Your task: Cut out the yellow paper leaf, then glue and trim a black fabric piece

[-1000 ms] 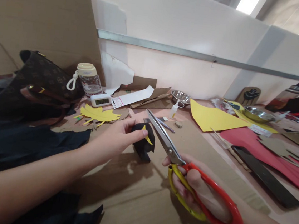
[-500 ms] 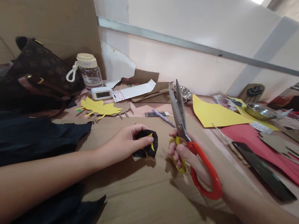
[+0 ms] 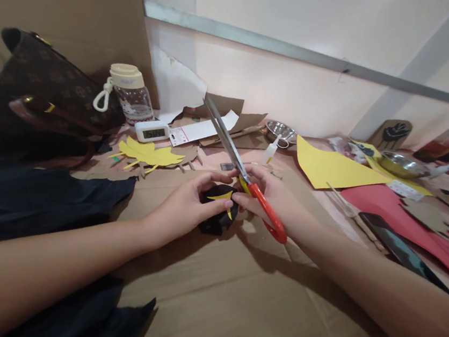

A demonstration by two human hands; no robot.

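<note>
Between thumb and fingers, my left hand (image 3: 192, 200) holds a small piece of black fabric (image 3: 212, 225) with a pointed yellow paper cutout (image 3: 221, 196) on top of it. My right hand (image 3: 272, 195) is closed around the scissors (image 3: 232, 150), whose handles are red and yellow. Their blades lie together and point up and to the left, away from the fabric. The right thumb and fingers reach the right edge of the black piece, beside the yellow cutout. Under both hands lies a brown cardboard sheet (image 3: 242, 300).
Black cloth (image 3: 41, 207) covers the left side. Behind stand a handbag (image 3: 49, 100), a bottle (image 3: 129, 95), a digital timer (image 3: 151, 131) and a yellow leaf cutout (image 3: 149, 152). On the right are yellow paper (image 3: 334, 165), red paper (image 3: 386, 208) and a metal bowl (image 3: 401, 166).
My right hand has moved left to the black fabric. The scissors' blades have closed and tilted left. More of the yellow cutout shows, and a small white bottle has come into view behind.
</note>
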